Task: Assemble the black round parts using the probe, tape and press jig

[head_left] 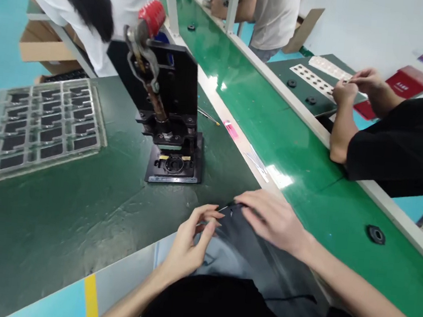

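My left hand [192, 242] is above my lap at the bench's front edge, its fingers curved and the thumb a little apart from them. Close to its fingertips is a thin pale line, too small to name. Beside it, my right hand [275, 219] has its fingers bent over a small dark part [235, 205], mostly hidden against dark cloth. Beyond both hands stands a black hand press [176, 94] with a red-wrapped lever [151, 17]. A black ring-shaped part [174, 164] sits on the press's base, under the ram.
A clear plastic tray [104, 117] with dark parts lies on the green bench [76, 225] at left. Tweezers [209, 117] lie behind the press. Along the right runs a green conveyor belt [306, 188] bearing a black part [375, 234]. Co-workers sit across it and at upper left.
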A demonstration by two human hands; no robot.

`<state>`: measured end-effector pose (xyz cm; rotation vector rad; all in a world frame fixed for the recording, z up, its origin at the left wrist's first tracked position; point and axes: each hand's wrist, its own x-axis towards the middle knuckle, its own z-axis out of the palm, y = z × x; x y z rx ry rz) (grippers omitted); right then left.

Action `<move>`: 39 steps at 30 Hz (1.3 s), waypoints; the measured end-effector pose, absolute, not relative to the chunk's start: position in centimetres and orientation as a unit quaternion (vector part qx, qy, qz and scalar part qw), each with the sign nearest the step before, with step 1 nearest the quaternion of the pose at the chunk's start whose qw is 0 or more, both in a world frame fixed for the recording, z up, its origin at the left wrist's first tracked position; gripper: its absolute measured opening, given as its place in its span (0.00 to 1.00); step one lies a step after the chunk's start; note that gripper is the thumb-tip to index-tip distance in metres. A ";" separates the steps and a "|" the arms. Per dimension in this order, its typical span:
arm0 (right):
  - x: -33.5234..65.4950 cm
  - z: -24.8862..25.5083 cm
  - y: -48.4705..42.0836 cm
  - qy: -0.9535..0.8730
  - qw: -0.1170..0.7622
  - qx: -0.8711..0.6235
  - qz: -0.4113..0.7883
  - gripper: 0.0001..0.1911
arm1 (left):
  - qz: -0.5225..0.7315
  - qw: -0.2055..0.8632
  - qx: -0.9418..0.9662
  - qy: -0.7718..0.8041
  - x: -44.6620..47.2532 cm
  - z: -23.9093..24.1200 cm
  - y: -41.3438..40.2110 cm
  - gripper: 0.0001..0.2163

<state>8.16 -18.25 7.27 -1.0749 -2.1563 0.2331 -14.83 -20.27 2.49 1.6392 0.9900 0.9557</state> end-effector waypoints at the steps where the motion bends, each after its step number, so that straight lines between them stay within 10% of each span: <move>1: 6.7 6.9 -18.2 -0.845 0.349 -0.386 0.126 0.14 | 0.383 0.507 0.656 0.409 -14.8 2.5 -20.3 0.15; 8: 0.8 6.0 -14.2 -0.748 0.305 -0.377 0.453 0.11 | 0.374 0.440 0.632 0.516 -18.6 3.1 -19.0 0.10; 15: -0.9 5.4 -8.7 -0.845 0.337 -0.380 0.170 0.16 | 0.304 0.270 0.710 0.575 -23.1 2.5 -17.5 0.13; 27: -2.8 4.9 -5.6 -0.860 0.281 -0.361 0.224 0.20 | 0.269 0.037 0.784 0.558 -23.6 2.0 -17.4 0.18; 39: -1.8 4.5 -6.1 -0.903 0.300 -0.289 0.105 0.16 | 0.263 0.072 0.809 0.520 -24.1 1.9 -17.4 0.19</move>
